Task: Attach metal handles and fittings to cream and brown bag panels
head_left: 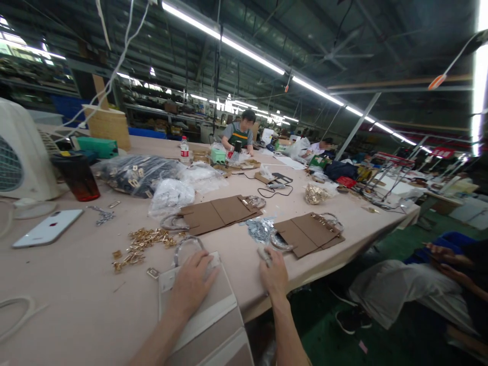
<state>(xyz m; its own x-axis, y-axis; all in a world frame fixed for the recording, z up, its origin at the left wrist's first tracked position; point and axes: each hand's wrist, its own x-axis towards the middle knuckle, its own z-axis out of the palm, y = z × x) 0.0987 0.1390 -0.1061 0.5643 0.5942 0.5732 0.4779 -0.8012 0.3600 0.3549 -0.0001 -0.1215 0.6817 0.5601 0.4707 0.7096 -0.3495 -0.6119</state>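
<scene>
My left hand (192, 282) lies flat, fingers spread, on a beige bag panel with white trim (208, 315) at the table's near edge. A clear loop handle (186, 244) sticks out just beyond the fingers. My right hand (272, 272) rests on the table edge to the right of the panel, fingers curled round a small pale piece (264, 254) that I cannot name. A heap of small gold metal fittings (143, 244) lies to the left of the panel.
Brown folded panels with ring handles (219, 213) (308, 231) lie ahead. A white phone (49, 227), a dark cup (78, 178) and a fan (19, 152) stand at left. Plastic bags (145, 175) sit farther back. One person works at the far end; another sits at right.
</scene>
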